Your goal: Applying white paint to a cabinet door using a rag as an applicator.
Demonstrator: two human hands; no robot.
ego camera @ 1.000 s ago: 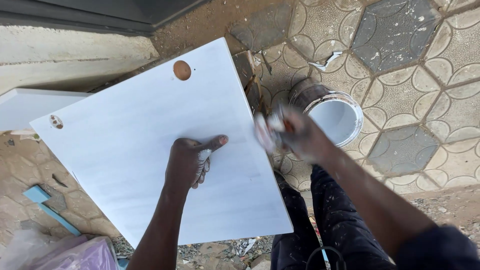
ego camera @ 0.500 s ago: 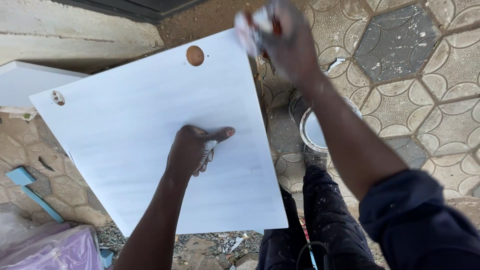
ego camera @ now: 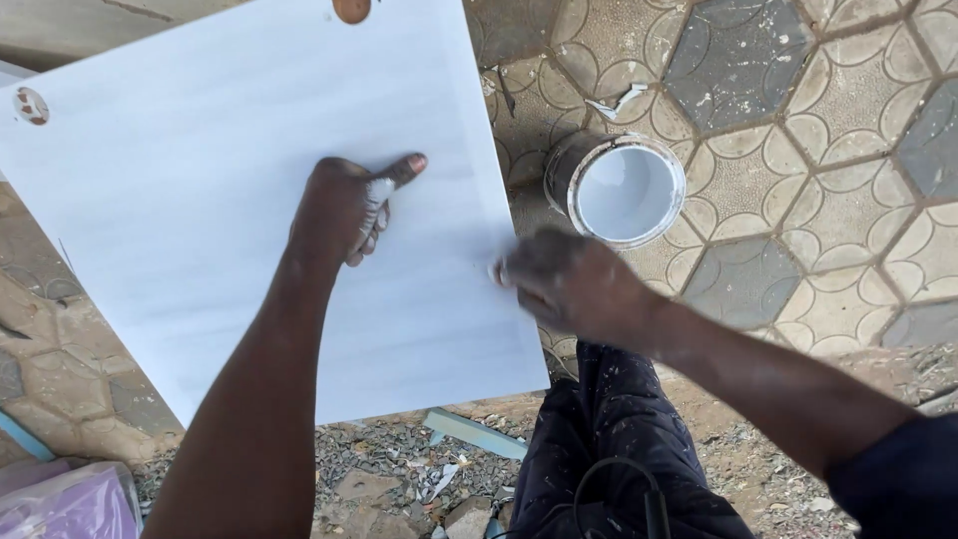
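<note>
Left hand: the left hand (ego camera: 344,205) lies on the face of the white panel (ego camera: 200,230) near its middle, thumb stretched toward the right edge, fingers curled under and smeared with white paint; it presses rather than grasps.
Right hand: the right hand (ego camera: 574,284) sits at the panel's right edge, low down, fingers bunched tight; whether anything is pinched in them I cannot tell (the fingertips are blurred).
Panel: one, tilted, white-coated, with two round holes showing brown, one near the top edge (ego camera: 351,9) and one at the left corner (ego camera: 31,105).
Paint can: one open paint can (ego camera: 624,190) of white paint, on the patterned paving (ego camera: 798,150), just beside the panel's right edge.
</note>
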